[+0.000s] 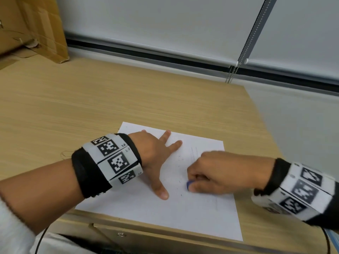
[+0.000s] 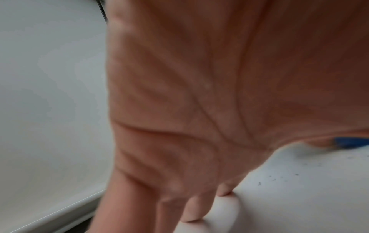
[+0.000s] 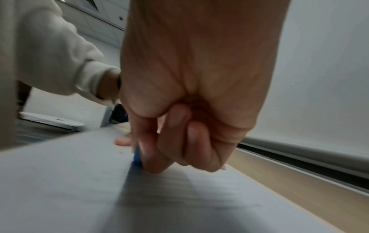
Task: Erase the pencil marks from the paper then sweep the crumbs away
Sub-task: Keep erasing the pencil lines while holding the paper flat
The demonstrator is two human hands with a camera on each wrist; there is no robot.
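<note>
- The white paper [image 1: 183, 213] lies flat on the wooden tabletop [image 1: 91, 107], close to the near edge.
- The left hand [image 1: 154, 160] lies flat on the left part of the paper. Its fingers [image 1: 175, 144] are straight and spread apart, and the thumb points toward the near edge. It presses the paper down and holds nothing.
- The right hand [image 1: 220, 173] is on the right part of the paper, just beside the left thumb. Its fingers [image 3: 151, 157] are curled and pinch a small blue eraser [image 1: 189, 185].
- In the right wrist view the eraser [image 3: 137, 156] has its tip touching the paper [image 3: 69, 181].
- Small dark crumbs [image 1: 178, 180] lie on the paper between the two hands. In the left wrist view the crumbs [image 2: 279, 178] show as little specks.
- Faint pencil marks [image 1: 194, 153] run down the paper beside the right hand. They are too pale to read.
- A brown cardboard box [image 1: 36, 28] stands at the far left corner.
- A white window blind [image 1: 165, 24] hangs behind the tabletop, with a bead chain [image 1: 245, 44] on the right.
</note>
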